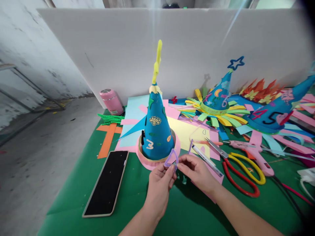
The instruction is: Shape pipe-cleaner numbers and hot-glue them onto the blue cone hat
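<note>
While pinching bent purple pipe cleaner (176,156) in left hand (158,183) and right hand (197,170), holding it at five o'clock from blue cone hat (156,134), with scissors (224,154) at its three o'clock, phone (107,183) at its eight

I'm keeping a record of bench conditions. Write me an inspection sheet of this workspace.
Surface: green table covering, partly buried under coloured paper.
Things in work: purple pipe cleaner, bent at an angle, before an upright blue cone hat.
Clutter: phone on the left; scissors, pen and glue gun on the right.
Grips: left hand and right hand both pinch the purple pipe cleaner.
Cables: black cable at the glue gun's handle.
Surroundings: white board behind; marked wall at left.
Spilled liquid: nothing seen.
</note>
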{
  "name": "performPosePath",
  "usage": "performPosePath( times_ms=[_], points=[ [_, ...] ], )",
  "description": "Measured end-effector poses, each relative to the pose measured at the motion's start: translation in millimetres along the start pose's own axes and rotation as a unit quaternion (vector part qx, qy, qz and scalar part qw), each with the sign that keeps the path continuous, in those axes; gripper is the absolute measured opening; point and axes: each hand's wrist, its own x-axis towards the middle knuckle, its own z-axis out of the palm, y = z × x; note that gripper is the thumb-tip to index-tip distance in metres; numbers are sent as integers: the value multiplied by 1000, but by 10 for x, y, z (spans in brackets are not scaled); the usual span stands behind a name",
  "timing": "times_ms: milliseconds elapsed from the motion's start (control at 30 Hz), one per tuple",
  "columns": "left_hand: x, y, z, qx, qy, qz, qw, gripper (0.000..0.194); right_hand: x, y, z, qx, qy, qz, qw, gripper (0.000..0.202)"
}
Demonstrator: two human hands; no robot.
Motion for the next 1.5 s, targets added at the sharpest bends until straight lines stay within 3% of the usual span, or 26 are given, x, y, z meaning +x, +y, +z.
performPosePath(
  times_ms=[133, 333, 500, 633, 767, 1033, 1200, 1333, 1500],
  points=[
    [-18, 9, 5, 29, 2, 10, 1000, 16, 1, 6, 19, -71, 5, -34, 997, 13],
    [-12, 5, 4, 54, -48, 6, 997, 13, 19, -88, -62, -174, -2, -99, 980, 11],
    [-14, 1, -5, 60, -78, -11, 995, 13, 12, -129, -123, -196, -34, -122, 972, 11],
    [-16, -1, -11, 93, -71, -6, 993, 17, 12, -129, -130, -204, -44, -130, 969, 12],
    [-9, -3, -14, 117, -60, 6, 991, 18, 13, -131, -140, -206, -48, -131, 969, 11],
    [-14, 82, -26, 150, -140, -14, 979, 23, 12, -148, -261, -191, -95, -122, 969, 10],
    [-1, 68, -47, 171, -136, -28, 975, 23, 17, -136, -287, -206, -109, -110, 966, 11],
    [3, 44, -39, 170, -123, -18, 978, 22, 15, -151, -223, -169, -82, -86, 979, 8],
    [-12, 52, -13, 213, -156, 25, 964, 21, -16, -146, -54, -73, -84, -49, 993, 23]
  ],
)
